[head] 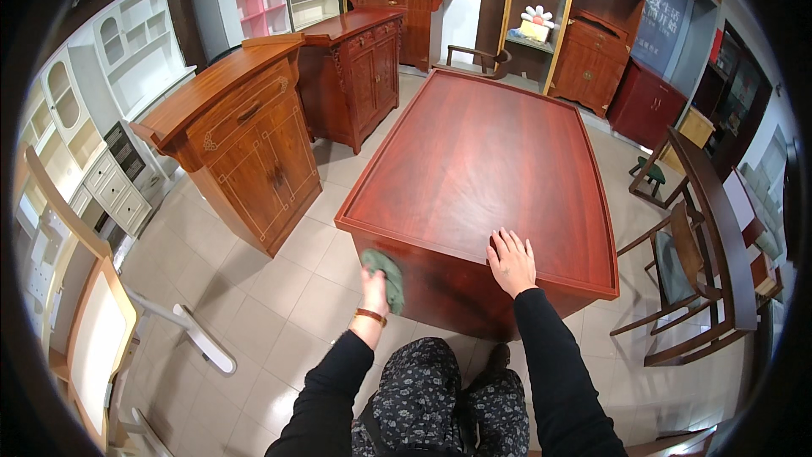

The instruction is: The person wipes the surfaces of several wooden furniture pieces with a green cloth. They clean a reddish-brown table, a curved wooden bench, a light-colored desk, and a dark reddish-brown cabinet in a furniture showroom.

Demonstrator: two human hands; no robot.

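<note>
A reddish-brown wooden desk (482,158) with a raised rim stands right before me. My left hand (374,294) grips a green cloth (392,278) at the near side panel (438,289), below the left corner of the top. Whether the cloth touches the panel, I cannot tell. Palm down, my right hand (512,261) rests on the near edge of the desktop. It holds nothing and its fingers are a little apart.
Two wooden cabinets (260,158) (368,76) stand to the left. At the right are a wooden chair (675,260) and a long dark table (713,222). A white-footed stand (206,343) rests on the tiled floor (266,304) at lower left. Behind the desk is an armchair (472,60).
</note>
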